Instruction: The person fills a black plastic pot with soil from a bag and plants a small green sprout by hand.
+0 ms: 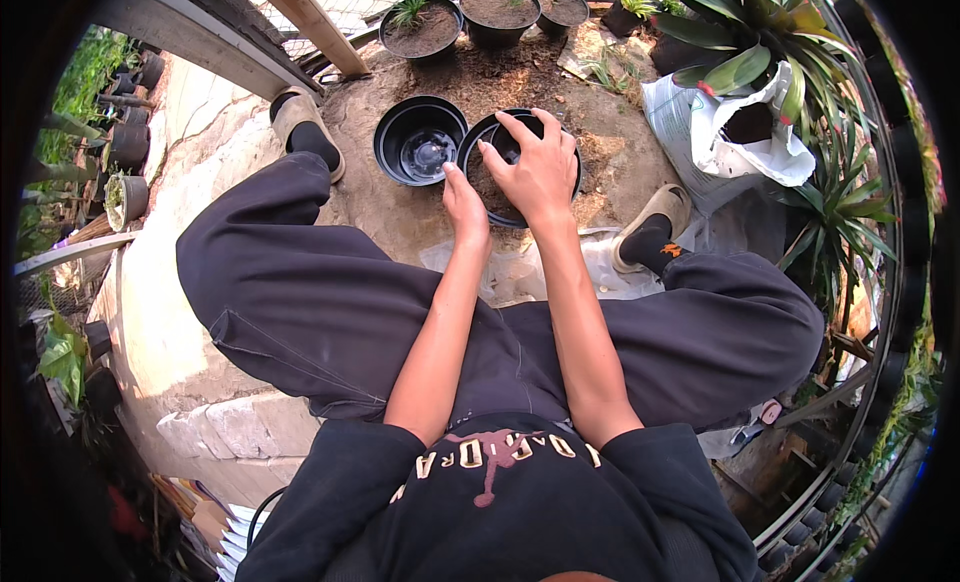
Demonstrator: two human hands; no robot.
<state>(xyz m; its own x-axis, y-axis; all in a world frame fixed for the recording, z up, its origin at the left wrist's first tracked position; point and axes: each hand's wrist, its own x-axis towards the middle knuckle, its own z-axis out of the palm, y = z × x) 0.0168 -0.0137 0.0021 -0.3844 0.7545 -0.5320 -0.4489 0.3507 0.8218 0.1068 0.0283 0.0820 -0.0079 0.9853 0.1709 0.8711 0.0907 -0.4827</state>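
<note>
Two black plastic plant pots stand side by side between my feet. The left pot [420,141] looks empty, with a shiny bottom. Dark soil [491,186] shows inside the right pot [466,151]. My right hand [536,162] reaches over the right pot with its fingers spread, near a smaller round black thing inside; whether it grips that is hard to tell. My left hand [466,207] is at the near left side of the right pot, thumb up by the left pot's rim, its other fingers mostly hidden.
Potted seedlings in black pots [421,27] line the far edge. At right stand an open white sack [705,151] and a large bromeliad [739,64]. Clear plastic sheeting [517,271] lies on the stone ground before me. A wooden post [319,27] rises at upper left.
</note>
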